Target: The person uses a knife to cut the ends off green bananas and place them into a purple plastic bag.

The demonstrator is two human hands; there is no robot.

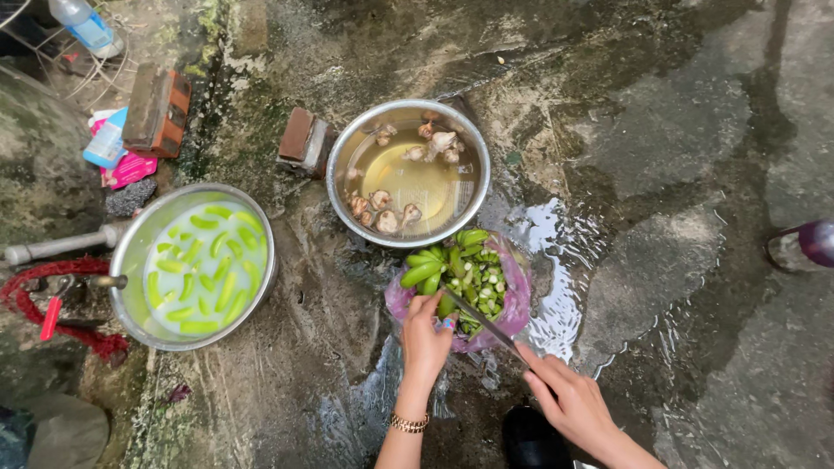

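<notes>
Right hand (569, 398): nearest the camera, fingers closed around the handle of a knife (480, 320); the blade slants up and left over the bag.
Left hand (426, 334): just beside it, wearing a bracelet at the wrist; fingertips pinch a green pod at the near edge of the pile, close under the blade.
Pink bag (516, 304): lies open on wet concrete, holding whole green okra-like pods (421, 272) and cut pieces.
Cut risk: in my judgement the blade could nick the left fingertips, since they sit right by the edge.
Slip risk: water pools around the bag; wet hands or a wet handle could let the knife slide.
Spill risk: the bag is soft and has no firm rim, so pieces could roll onto the dirty ground.
Middle bowl (347, 187): metal, just beyond the bag, with pale lumps in cloudy water.
Left bowl (130, 260): metal, well apart, with green pods floating in water.
Farther off: bricks (158, 108) and a plastic bottle (82, 22).
</notes>
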